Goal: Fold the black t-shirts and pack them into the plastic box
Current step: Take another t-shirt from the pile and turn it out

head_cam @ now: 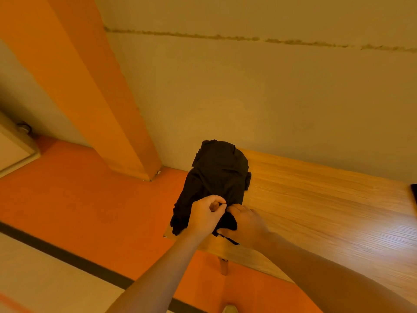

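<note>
A heap of black t-shirts (216, 175) lies crumpled on the left end of a wooden table (316, 204), its near-left part spilling over the table's left edge. The cloth is bunched, with folds and a loose flap on its right side; how many shirts make up the heap cannot be told. At the near end of the heap both hands meet. The left hand (206, 214) has its grip clamped on the fabric, fingers curled into a fist with the thumb tucked across them, and dark cloth comes out below the fist. The right hand (246, 224) lies just beside it, touching it at the knuckles, with its fingers bent down into the cloth and a thin black strip of fabric showing under the palm; its grip also looks clamped on the shirt, though the fingertips are hidden. Both bare forearms reach in from the near edge. The table has a pale wood grain with a bright glare on its right part, and one wooden leg (223, 266) shows beneath its near-left corner. At the far right edge a small dark thing (414, 195) is cut off by the frame. Behind the table stands a plain beige wall (248, 98) with an orange pillar (94, 86) to the left, and the floor (90, 199) is orange, with a dark stripe nearer by.
</note>
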